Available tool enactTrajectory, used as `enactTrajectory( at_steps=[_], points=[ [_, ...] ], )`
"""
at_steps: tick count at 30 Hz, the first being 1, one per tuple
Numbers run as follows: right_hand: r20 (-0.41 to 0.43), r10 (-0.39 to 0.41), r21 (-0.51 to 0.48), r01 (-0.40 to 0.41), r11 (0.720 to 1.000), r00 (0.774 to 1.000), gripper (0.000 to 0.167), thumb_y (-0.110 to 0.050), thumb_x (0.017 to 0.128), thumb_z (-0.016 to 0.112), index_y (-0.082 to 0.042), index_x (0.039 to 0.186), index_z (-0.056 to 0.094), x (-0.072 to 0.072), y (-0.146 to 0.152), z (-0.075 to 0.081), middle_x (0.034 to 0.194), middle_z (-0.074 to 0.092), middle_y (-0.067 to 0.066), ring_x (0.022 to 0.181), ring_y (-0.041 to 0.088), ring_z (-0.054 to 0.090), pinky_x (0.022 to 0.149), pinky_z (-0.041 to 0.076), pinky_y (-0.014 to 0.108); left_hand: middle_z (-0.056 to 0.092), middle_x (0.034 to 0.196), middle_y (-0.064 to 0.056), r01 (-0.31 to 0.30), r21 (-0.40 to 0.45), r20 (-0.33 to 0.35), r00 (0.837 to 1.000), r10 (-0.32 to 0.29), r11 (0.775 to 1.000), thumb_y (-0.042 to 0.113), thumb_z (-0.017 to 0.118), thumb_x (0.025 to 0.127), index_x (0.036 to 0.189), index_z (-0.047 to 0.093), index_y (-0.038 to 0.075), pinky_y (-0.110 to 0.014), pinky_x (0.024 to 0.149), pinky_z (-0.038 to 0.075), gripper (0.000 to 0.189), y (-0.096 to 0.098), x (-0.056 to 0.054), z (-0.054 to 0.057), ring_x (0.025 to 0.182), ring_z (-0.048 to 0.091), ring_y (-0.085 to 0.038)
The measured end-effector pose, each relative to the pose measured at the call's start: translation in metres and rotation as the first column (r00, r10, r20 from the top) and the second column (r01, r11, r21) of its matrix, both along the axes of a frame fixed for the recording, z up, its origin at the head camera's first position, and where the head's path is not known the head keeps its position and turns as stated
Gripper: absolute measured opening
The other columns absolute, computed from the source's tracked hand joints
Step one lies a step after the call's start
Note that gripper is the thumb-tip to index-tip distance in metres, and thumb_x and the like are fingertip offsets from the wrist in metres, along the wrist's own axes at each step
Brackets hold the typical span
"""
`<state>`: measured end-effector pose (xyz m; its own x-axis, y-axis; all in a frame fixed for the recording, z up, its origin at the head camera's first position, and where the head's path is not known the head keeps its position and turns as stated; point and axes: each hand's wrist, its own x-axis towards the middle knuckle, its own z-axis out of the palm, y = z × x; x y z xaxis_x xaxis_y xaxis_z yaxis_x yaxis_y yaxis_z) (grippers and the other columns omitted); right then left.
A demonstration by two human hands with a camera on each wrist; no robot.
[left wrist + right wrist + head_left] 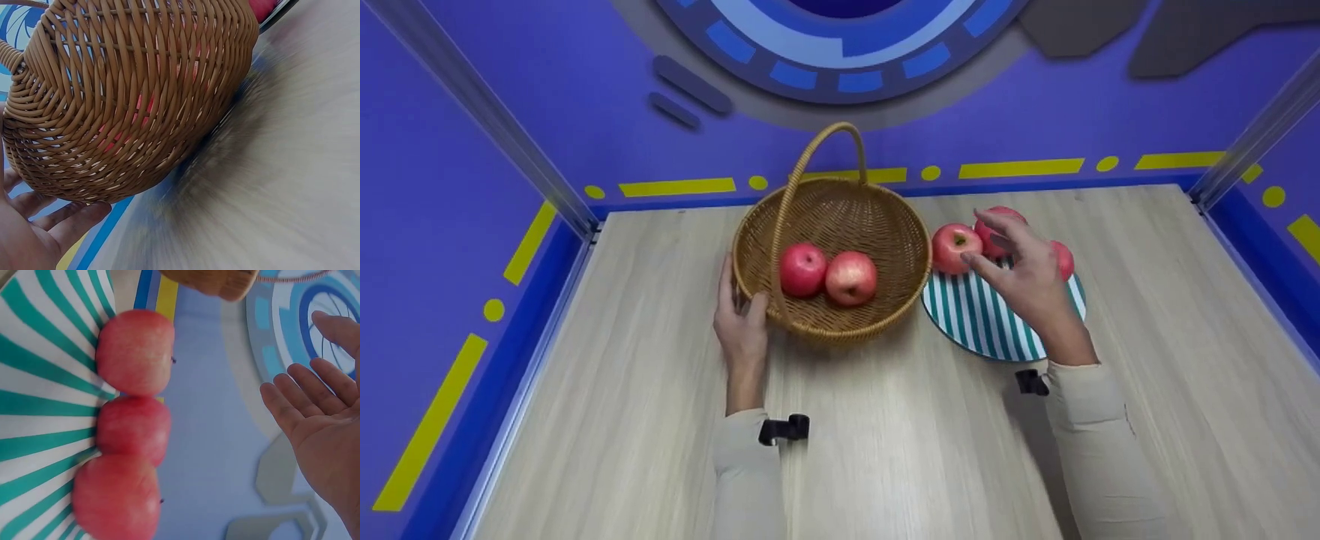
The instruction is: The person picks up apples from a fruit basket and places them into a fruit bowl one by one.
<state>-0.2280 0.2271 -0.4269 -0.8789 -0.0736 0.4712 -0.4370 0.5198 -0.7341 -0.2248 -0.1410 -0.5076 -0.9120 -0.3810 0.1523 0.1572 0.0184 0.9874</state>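
My left hand (742, 334) holds the near-left side of a round brown wicker basket (840, 202), thumb at the rim and fingers along the outer wall. Its tall hoop handle (795, 187) arches upward. Inside lie two red apples, a darker one (802, 270) and a paler one (851, 279). The left wrist view has the fingers against the weave (140, 101). To the right, my right hand (1031, 281) is spread over a green-and-white striped plate (990, 322), holding nothing. Three apples (135, 351) sit in a row on the plate, clear of the fingers in the right wrist view.
A pale wood-grain table (885, 435) carries everything. Blue printed panels (607, 127) wall it at the back and both sides. The basket's right rim comes close to the plate's left edge and the nearest apple (956, 247).
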Motion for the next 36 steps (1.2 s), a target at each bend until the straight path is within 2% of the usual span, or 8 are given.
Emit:
enactTrajectory(
  at_steps=[3, 10, 17, 24, 32, 36],
  points=[
    [0.013, 0.032, 0.079, -0.033, 0.996, 0.999, 0.061, -0.005, 0.092, 0.082, -0.006, 0.149, 0.061, -0.003, -0.007, 0.004, 0.145, 0.064, 0.012, 0.129, 0.032, 0.064, 0.104, 0.053, 0.051, 0.036, 0.169, 0.000, 0.002, 0.011, 0.000, 1.000, -0.002, 1.000, 0.010, 0.060, 0.089, 0.167, 0.037, 0.023, -0.038, 0.116, 0.043, 0.082, 0.000, 0.000, 0.000, 0.149, 0.042, -0.024],
    [0.031, 0.118, 0.204, -0.122, 0.971, 0.993, 0.063, -0.009, 0.090, 0.085, -0.011, 0.149, 0.063, -0.009, -0.027, 0.016, 0.149, 0.062, 0.008, 0.136, 0.026, 0.057, 0.107, 0.052, 0.050, 0.036, 0.169, -0.002, 0.003, 0.009, -0.015, 1.000, -0.003, 1.000, 0.009, 0.059, 0.089, 0.167, 0.038, 0.021, -0.040, 0.118, 0.041, 0.082, 0.000, 0.001, 0.000, 0.149, 0.042, -0.026],
    [0.029, 0.205, 0.276, -0.205, 0.939, 0.978, 0.063, -0.006, 0.090, 0.084, -0.010, 0.149, 0.062, -0.018, -0.046, 0.017, 0.151, 0.060, 0.008, 0.139, 0.027, 0.056, 0.104, 0.054, 0.049, 0.036, 0.169, -0.001, -0.004, 0.010, -0.002, 1.000, 0.004, 1.000, 0.010, 0.060, 0.089, 0.167, 0.037, 0.021, -0.039, 0.117, 0.041, 0.083, 0.001, 0.001, 0.001, 0.149, 0.042, -0.024],
    [0.048, 0.298, 0.336, -0.296, 0.894, 0.953, 0.062, -0.011, 0.094, 0.082, -0.009, 0.151, 0.059, -0.027, -0.060, 0.017, 0.155, 0.056, 0.009, 0.139, 0.028, 0.055, 0.105, 0.054, 0.049, 0.037, 0.168, -0.001, -0.010, 0.004, -0.002, 1.000, 0.010, 1.000, 0.011, 0.059, 0.090, 0.167, 0.038, 0.020, -0.040, 0.117, 0.042, 0.081, 0.001, 0.000, 0.001, 0.148, 0.042, -0.023],
    [0.109, 0.342, 0.364, -0.358, 0.860, 0.933, 0.065, -0.011, 0.093, 0.083, -0.009, 0.153, 0.057, -0.036, -0.066, 0.015, 0.156, 0.054, 0.014, 0.139, 0.034, 0.055, 0.105, 0.053, 0.052, 0.038, 0.168, -0.001, -0.017, -0.008, -0.002, 1.000, 0.017, 1.000, 0.011, 0.060, 0.088, 0.167, 0.039, 0.022, -0.039, 0.116, 0.042, 0.082, 0.001, -0.001, 0.001, 0.148, 0.043, -0.024],
    [0.142, 0.359, 0.402, -0.385, 0.831, 0.923, 0.068, -0.015, 0.092, 0.084, -0.009, 0.154, 0.056, -0.042, -0.069, 0.012, 0.156, 0.053, 0.015, 0.138, 0.035, 0.055, 0.106, 0.053, 0.052, 0.039, 0.168, -0.003, -0.018, -0.008, -0.012, 1.000, 0.018, 1.000, 0.010, 0.060, 0.088, 0.167, 0.039, 0.021, -0.038, 0.117, 0.042, 0.083, 0.001, -0.001, 0.000, 0.148, 0.044, -0.024]
  ],
)
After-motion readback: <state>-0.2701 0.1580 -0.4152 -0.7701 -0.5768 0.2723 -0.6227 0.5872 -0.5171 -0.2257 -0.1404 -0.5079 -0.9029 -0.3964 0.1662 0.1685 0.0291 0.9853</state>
